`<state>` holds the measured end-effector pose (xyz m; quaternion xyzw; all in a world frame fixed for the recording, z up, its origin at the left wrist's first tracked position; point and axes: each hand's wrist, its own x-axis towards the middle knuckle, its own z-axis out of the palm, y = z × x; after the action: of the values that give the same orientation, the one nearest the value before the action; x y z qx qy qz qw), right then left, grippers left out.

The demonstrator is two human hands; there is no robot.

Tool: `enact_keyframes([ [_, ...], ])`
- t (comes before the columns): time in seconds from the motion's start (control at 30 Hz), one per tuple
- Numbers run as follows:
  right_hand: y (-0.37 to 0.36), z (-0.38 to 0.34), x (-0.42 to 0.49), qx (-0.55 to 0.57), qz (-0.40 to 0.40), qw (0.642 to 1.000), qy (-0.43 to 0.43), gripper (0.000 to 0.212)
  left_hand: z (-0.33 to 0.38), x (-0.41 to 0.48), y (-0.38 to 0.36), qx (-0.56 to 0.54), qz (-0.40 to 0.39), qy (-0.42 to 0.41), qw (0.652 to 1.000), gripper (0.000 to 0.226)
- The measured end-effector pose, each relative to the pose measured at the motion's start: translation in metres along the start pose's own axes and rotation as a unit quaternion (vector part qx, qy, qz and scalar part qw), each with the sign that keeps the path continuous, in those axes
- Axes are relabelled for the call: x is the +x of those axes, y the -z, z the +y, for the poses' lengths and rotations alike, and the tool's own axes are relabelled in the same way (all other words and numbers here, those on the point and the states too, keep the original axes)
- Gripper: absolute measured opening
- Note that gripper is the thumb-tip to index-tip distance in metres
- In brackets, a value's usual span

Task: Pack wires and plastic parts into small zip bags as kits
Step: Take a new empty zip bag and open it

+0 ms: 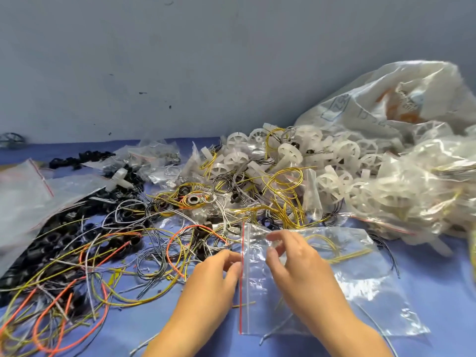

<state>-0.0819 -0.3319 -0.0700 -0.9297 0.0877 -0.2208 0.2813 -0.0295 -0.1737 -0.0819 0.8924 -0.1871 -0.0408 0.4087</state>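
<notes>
Nearest: left hand pinching zip bag at its red-striped mouth, right hand pinching the top film just beside. Bag flat on blue surface. Probably light, limp, slippery; best gripped at the stiffer zip strip. Beyond: springy tangled wires. Farthest: white wheels spilling from sack.

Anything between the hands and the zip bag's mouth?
Nothing visible. The left hand pinches the zip bag at its red zip strip, and the right hand pinches the film beside it. Loose wires lie to the left.
</notes>
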Motion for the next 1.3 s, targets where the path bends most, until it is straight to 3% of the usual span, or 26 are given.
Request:
enact_keyframes([
  [0.2, -0.007, 0.000, 0.004, 0.074, -0.017, 0.997, 0.008, 0.017, 0.004, 0.003, 0.002, -0.098, -0.025, 0.025, 0.995, 0.012],
  [0.33, -0.012, 0.000, 0.001, 0.118, -0.063, 0.991, -0.030, 0.047, 0.005, 0.001, -0.003, 0.001, -0.040, 0.006, 0.999, 0.011],
  [0.47, -0.014, -0.001, 0.001, 0.110, -0.084, 0.990, -0.036, 0.029, 0.008, -0.003, -0.010, 0.069, -0.015, -0.013, 0.997, 0.020],
  [0.57, -0.014, 0.001, 0.000, 0.100, -0.077, 0.991, -0.036, 0.032, 0.012, -0.005, -0.015, 0.100, 0.002, -0.016, 0.995, 0.025],
  [0.67, -0.011, 0.002, -0.001, 0.088, -0.034, 0.995, -0.021, 0.032, 0.012, -0.003, -0.017, 0.110, 0.014, -0.003, 0.994, 0.023],
  [0.87, 0.015, -0.010, 0.002, 0.170, 0.136, 0.975, 0.035, 0.026, 0.013, -0.004, -0.023, 0.151, 0.027, -0.033, 0.988, 0.011],
  [1.03, 0.026, -0.025, -0.006, 0.142, 0.184, 0.964, 0.130, 0.029, 0.011, -0.003, -0.029, 0.191, 0.032, -0.061, 0.979, 0.012],
  [1.3, 0.020, -0.013, -0.002, 0.046, 0.020, 0.998, 0.038, 0.022, 0.010, -0.007, -0.019, 0.121, 0.052, -0.094, 0.987, 0.017],
])
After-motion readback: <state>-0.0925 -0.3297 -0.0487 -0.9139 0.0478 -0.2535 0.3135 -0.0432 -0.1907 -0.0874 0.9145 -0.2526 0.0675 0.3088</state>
